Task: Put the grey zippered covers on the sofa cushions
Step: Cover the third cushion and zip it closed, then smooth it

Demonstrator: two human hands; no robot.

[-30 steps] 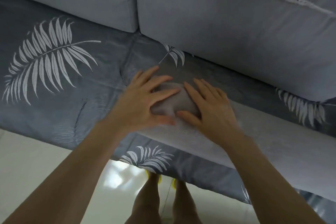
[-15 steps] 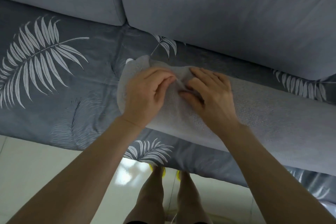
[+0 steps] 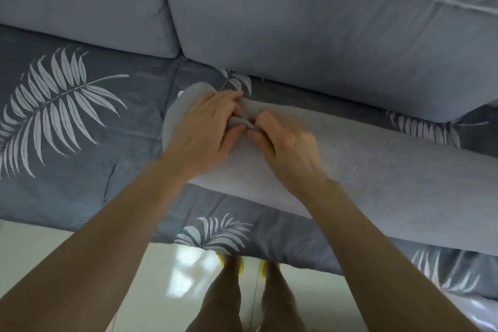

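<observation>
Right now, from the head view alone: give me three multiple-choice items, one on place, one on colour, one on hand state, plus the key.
1. Where does the light grey cushion lie?
A) on a table
B) on the leaf-print sheet
C) in a basket

2. What colour are the sheet's leaves?
A) white
B) red
C) yellow

3. What are the left hand and right hand doing?
A) both lying flat
B) both pinching a fabric fold at the cushion's end
C) one hanging idle

Key:
1 B, the sheet shows to the cushion's left, front and back.
2 A, the fronds are white on dark grey.
3 B, the curled fingers of both hands meet on the fold.
</observation>
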